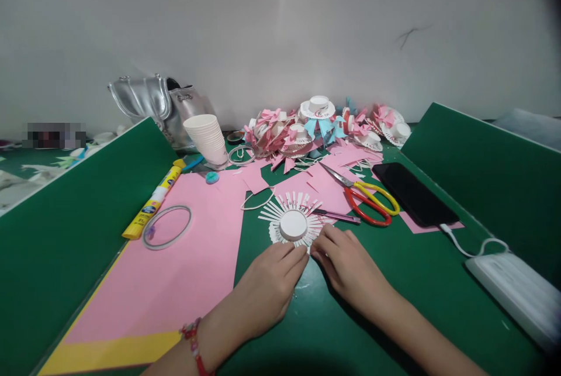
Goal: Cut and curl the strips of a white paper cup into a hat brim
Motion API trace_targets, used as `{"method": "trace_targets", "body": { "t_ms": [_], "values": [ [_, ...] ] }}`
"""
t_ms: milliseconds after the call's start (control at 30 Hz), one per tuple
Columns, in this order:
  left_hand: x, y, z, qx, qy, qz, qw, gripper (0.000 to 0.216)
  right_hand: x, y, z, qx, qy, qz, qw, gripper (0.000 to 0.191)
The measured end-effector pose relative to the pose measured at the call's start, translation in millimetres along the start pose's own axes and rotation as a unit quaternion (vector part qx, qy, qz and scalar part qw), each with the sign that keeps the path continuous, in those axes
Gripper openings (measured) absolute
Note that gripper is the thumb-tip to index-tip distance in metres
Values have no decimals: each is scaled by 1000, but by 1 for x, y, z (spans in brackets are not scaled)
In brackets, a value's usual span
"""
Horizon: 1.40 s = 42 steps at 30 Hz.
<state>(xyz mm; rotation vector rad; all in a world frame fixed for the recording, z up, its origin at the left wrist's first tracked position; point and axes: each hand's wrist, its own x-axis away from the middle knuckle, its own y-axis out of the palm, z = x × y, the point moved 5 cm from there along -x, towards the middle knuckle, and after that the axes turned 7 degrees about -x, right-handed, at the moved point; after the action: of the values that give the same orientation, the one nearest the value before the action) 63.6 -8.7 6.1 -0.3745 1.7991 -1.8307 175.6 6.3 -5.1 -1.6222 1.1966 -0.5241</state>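
Observation:
A white paper cup cut into a fringe of strips [293, 224] lies base up on the green table, its strips spread out like rays. Both of my hands are at its near edge. My left hand [276, 276], with a red beaded bracelet at the wrist, has its fingers closed on the near strips. Across from it, my right hand [346, 262] pinches the strips at the near right. The fingertips hide the ends of those strips. Just behind the cup lie a purple craft knife [337, 216] and a loop of white string [258, 200].
Red-and-yellow scissors [368, 197] and a black phone [414, 193] lie to the right. Pink paper [197, 282], a tape ring [167, 227] and a glue stick [153, 203] are left. Stacked cups [205, 139] and finished paper pieces [293, 136] stand behind. Green dividers [87, 235] flank the table.

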Motion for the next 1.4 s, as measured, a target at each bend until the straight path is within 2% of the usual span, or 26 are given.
{"method": "trace_targets", "body": {
  "t_ms": [200, 600, 900, 1233, 1400],
  "values": [
    [-1, 3, -1, -15, 13, 6, 1000, 35, 0, 2, 2, -34, 23, -7, 999, 15],
    [-4, 6, -1, -44, 22, -20, 999, 35, -3, 2, 16, -172, 105, 74, 977, 12],
    [-6, 0, -6, -7, 28, -20, 999, 29, -5, 3, 17, -164, 124, 64, 977, 12],
    [-9, 0, -8, 0, 22, -13, 1000, 38, -4, 4, 18, -145, 114, 79, 980, 11],
    [-9, 0, -7, -4, 18, -16, 1000, 38, -5, 4, 22, -119, 106, 107, 981, 11]
  ]
}}
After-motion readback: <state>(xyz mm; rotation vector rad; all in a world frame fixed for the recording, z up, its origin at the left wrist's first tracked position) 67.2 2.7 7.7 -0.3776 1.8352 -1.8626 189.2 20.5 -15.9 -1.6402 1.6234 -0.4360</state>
